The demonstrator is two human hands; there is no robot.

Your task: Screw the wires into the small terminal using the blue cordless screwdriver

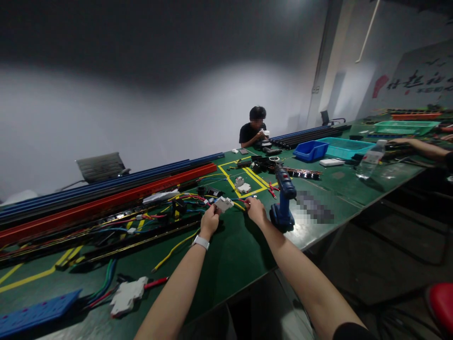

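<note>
The rear wall [106, 108] is pale below and falls into deep shadow above. A column [331, 52] stands toward the right; a thin pipe [368, 30] slopes down beyond it. The right wall [382, 56] carries dark lettering [412, 80] (a red graphic sits at its left end). One chair [101, 167] stands behind the green table [233, 264], another [324, 117] farther right. The floor [354, 264] is dark; a red seat [442, 304] is at lower right.
</note>
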